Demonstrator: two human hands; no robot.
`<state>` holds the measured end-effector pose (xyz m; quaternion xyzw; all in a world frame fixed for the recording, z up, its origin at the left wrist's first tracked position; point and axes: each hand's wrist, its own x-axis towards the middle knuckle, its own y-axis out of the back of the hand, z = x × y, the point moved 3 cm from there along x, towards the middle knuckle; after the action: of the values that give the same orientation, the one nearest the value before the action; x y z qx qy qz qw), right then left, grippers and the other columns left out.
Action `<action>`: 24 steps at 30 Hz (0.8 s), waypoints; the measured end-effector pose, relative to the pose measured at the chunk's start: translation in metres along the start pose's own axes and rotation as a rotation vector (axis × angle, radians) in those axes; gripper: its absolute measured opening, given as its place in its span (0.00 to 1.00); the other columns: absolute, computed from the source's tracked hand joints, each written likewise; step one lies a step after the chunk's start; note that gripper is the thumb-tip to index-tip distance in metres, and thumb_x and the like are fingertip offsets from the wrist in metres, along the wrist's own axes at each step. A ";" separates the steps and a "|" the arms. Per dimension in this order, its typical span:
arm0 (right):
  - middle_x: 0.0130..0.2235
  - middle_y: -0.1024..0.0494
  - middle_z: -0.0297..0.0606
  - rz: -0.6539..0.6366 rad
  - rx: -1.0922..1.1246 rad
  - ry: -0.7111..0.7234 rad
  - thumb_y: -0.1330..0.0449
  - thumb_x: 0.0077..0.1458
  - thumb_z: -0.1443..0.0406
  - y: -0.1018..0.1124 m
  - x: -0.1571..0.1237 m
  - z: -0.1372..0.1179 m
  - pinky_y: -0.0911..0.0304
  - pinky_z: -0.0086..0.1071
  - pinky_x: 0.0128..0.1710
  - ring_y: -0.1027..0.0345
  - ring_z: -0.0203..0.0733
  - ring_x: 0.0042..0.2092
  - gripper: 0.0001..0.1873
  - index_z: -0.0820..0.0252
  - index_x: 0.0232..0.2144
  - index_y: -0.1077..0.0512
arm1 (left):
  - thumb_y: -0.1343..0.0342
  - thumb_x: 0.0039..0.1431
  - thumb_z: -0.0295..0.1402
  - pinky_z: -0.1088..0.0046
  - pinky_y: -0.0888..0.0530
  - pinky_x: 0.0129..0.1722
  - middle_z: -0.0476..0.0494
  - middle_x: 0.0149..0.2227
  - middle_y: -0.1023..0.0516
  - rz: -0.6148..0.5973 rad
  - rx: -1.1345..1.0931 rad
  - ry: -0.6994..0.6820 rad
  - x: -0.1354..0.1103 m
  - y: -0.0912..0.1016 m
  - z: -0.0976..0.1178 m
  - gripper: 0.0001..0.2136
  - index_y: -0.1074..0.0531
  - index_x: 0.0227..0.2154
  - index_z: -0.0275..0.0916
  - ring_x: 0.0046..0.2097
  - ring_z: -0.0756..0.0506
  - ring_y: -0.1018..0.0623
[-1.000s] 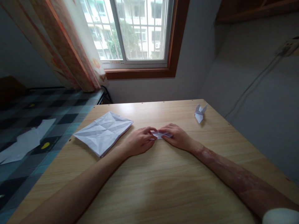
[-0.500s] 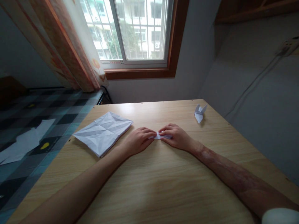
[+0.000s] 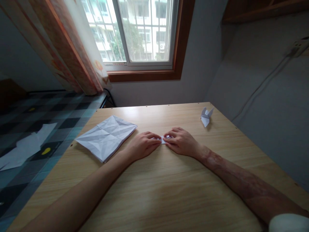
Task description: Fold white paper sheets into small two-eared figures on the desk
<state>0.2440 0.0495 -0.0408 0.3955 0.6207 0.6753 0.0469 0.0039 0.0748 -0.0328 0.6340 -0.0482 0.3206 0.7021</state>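
Note:
Between my hands, at the middle of the wooden table (image 3: 145, 193), lies a small folded piece of white paper (image 3: 163, 140). My left hand (image 3: 144, 144) grips its left end with closed fingers. On the other end, the fingers of my right hand (image 3: 180, 141) are closed on the same paper. Most of the paper is hidden under the fingers, so its full shape does not show. Left of my left hand rests a stack of creased white paper sheets (image 3: 107, 137). A folded paper figure (image 3: 206, 117) with raised points stands at the far right.
Beside the table on the left is a bed with a checked cover (image 3: 79, 106), where loose white paper (image 3: 26, 148) lies. A window (image 3: 147, 35) and a curtain (image 3: 72, 48) are behind the table. A cable (image 3: 258, 88) hangs along the right wall.
The fingers of my right hand have shifted slightly on the folded paper, and its visible part looks a little different. My left hand stays almost in place.

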 end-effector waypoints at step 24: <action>0.49 0.12 0.42 0.066 0.106 -0.067 0.40 0.75 0.62 0.000 -0.002 -0.001 0.27 0.48 0.50 0.22 0.51 0.46 0.11 0.51 0.46 0.16 | 0.46 0.79 0.34 0.65 0.17 0.52 0.40 0.49 0.12 0.029 -0.008 0.040 0.001 0.003 0.003 0.11 0.17 0.49 0.42 0.49 0.43 0.14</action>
<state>0.2448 0.0476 -0.0420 0.4400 0.6402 0.6292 0.0246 0.0044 0.0728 -0.0294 0.6238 -0.0448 0.3432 0.7008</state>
